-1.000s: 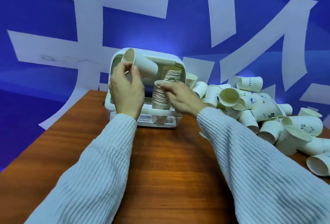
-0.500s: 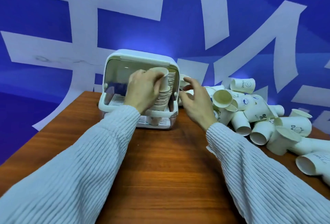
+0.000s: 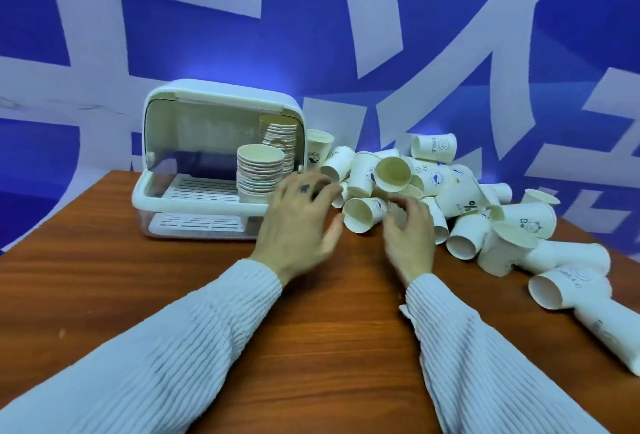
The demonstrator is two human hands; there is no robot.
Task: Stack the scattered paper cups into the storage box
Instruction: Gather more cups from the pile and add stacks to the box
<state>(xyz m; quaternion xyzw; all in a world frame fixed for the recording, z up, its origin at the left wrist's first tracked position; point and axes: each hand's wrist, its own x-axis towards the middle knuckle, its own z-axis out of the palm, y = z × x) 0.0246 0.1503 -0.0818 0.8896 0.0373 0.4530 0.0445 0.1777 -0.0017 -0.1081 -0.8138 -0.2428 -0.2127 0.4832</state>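
The white storage box (image 3: 166, 198) stands on the table with its lid raised. Inside it are two stacks of nested paper cups: a front stack (image 3: 259, 170) and a taller rear stack (image 3: 280, 137). A heap of scattered white paper cups (image 3: 450, 198) lies to the right of the box. One cup (image 3: 362, 214) lies on its side with its mouth facing me, between my hands. My left hand (image 3: 299, 222) is empty with fingers spread, just left of that cup. My right hand (image 3: 410, 233) is empty with curled fingers, just right of it.
The wooden table (image 3: 311, 329) stretches toward me. A blue wall with large white shapes (image 3: 346, 35) rises behind the box. More cups (image 3: 568, 284) lie along the table's right edge.
My left hand has let go of the cup on the front stack and left the box. Both hands have moved right and now flank a cup at the edge of the heap.
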